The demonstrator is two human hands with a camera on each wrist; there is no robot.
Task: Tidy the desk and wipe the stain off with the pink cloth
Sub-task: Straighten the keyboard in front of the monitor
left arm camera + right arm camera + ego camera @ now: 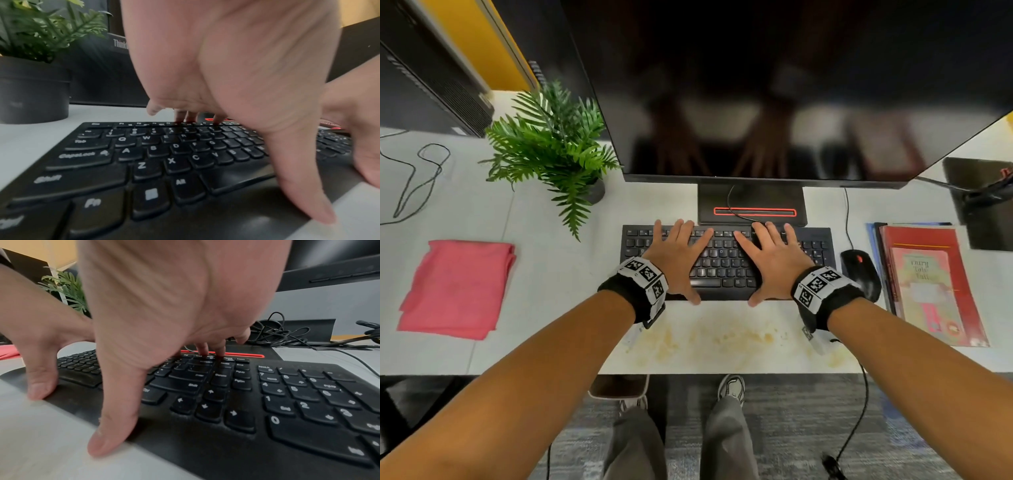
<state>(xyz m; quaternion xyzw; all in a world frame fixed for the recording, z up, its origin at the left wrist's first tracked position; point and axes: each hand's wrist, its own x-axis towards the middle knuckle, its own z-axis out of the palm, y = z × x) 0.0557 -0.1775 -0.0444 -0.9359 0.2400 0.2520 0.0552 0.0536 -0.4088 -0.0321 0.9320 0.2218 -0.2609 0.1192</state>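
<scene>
Cloth (457, 289) is laid well off to the left, nearer the left hand (677, 255); both hands, right hand (774, 257) too, are spread flat on the keyboard (815, 255), nothing gripped.

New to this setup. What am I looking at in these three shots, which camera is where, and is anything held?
There is no robot: a person works with bare hands, wearing tagged wristbands. The top-down shot comes from a head camera; the two close-ups come from cameras on each wrist, looking along the fingers.

On the white desk: a black keyboard, a monitor, a potted fern, a folded pink cloth, a mouse, a stack of books and a yellowish stain near the front edge.

The left hand and right hand lie spread over the keyboard, thumbs at its front edge. Nothing is lifted.
</scene>
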